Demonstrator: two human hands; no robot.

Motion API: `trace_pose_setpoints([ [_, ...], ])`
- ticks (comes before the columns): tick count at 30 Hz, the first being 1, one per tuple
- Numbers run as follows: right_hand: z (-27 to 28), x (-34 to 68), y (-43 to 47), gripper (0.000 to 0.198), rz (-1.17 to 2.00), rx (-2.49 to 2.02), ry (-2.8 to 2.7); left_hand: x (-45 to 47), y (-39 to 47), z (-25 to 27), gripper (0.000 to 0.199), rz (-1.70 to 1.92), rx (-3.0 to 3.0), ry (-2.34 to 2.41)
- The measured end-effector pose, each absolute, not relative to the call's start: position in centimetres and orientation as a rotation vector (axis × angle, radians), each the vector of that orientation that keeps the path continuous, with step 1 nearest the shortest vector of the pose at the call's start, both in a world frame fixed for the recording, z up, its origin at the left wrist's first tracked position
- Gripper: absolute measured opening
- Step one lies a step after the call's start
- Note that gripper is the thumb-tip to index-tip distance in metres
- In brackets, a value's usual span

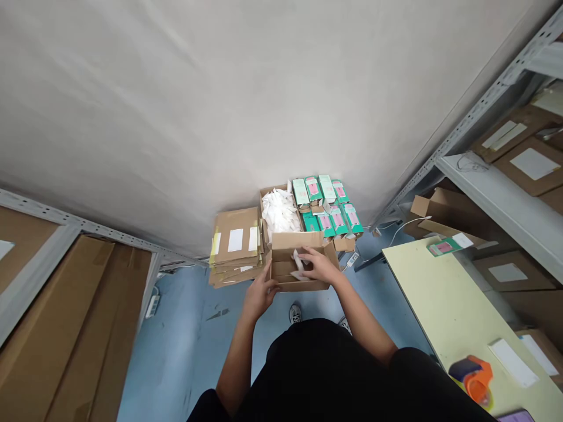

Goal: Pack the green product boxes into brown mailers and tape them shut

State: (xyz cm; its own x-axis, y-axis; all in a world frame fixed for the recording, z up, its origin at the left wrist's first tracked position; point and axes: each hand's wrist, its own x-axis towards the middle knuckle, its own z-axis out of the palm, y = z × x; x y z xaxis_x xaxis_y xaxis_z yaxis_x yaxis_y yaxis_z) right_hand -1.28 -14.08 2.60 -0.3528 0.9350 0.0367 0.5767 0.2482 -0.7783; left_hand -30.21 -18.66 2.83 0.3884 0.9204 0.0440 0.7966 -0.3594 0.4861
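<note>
- Steadying the box (303, 287) at its left end in the head view, the left hand (258, 296) grasps the wall.
- Inside it, the fingers of the right hand (321, 268) touch a white packet (298, 261); whether pinching, I cannot tell.
- A loose pinch could drop the packet; a slack left grip could tilt the box; a nudge could slide the cardboard stack (235, 237).

Right grip (320, 265) is covering part of the white piece (298, 261) in the box (301, 286); its kind is eluding identification. White packets (280, 211) behind the box are overlapping, separate outlines blurring together. Green boxes (338, 220) are bearing print too small for reading. Shirt (325, 375) is hiding most of the right shoe (345, 323). Phone (516, 417) is being cut by the bottom edge; tall carton (65, 328) is running past the left and bottom edges.
</note>
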Motion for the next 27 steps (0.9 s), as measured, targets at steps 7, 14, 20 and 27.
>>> trace_pose_setpoints([
  [7, 6.8, 6.5, -16.4, 0.057, 0.719, -1.363, -1.957, -22.2, -18.5, 5.3, 0.020, 0.524, 2.254, 1.381],
  [14, 7.1, 18.0, -21.0, 0.055, 0.522, -1.560, -1.697, -9.5, -17.1, 5.6, 0.020, 0.494, 2.332, 1.166],
  [20, 6.0, 29.1, -28.1, 0.057, 0.365, -1.792, -1.416, 3.3, -16.3, 4.9, 0.021, 0.376, 2.444, 0.823],
  [27, 3.5, 38.9, -39.7, 0.057, 0.146, -2.057, -0.972, 18.6, -16.5, 1.2, 0.015, 0.165, 2.422, 0.402],
])
